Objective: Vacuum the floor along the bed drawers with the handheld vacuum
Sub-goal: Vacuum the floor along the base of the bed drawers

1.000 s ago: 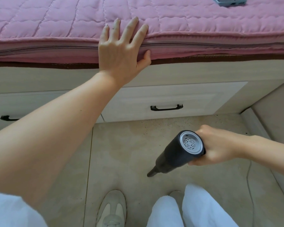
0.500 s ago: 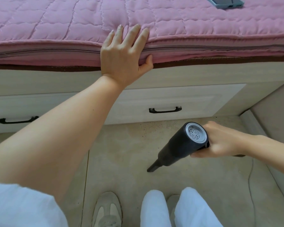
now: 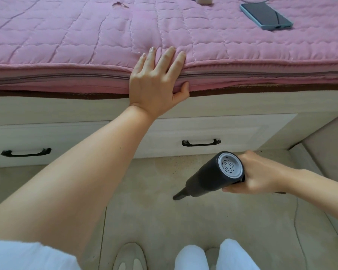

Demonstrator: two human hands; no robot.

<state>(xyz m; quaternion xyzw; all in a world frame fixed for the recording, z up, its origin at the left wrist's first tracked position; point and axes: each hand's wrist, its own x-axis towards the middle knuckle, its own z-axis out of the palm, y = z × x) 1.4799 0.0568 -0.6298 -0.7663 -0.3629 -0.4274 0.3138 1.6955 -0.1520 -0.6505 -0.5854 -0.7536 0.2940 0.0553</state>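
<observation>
Two hands at work: the left hand (image 3: 154,84) lies flat, fingers spread, on the edge of the pink quilted mattress (image 3: 66,41), while the right hand (image 3: 260,174) grips the black handheld vacuum (image 3: 209,178). Its nozzle angles down-left at the beige floor (image 3: 144,211), in front of the white drawers (image 3: 232,131).

1. Soft, even daylight fills the scene; nothing is dim.
2. Shadows are faint, darkest under the mattress (image 3: 66,55) overhang.
3. A pale sheen lies on the phone (image 3: 266,16) screen.
4. Wide-angle distortion bows the bed edge and drawers (image 3: 213,131).
5. Focus is sharp centrally, slightly softer at the corners.
</observation>
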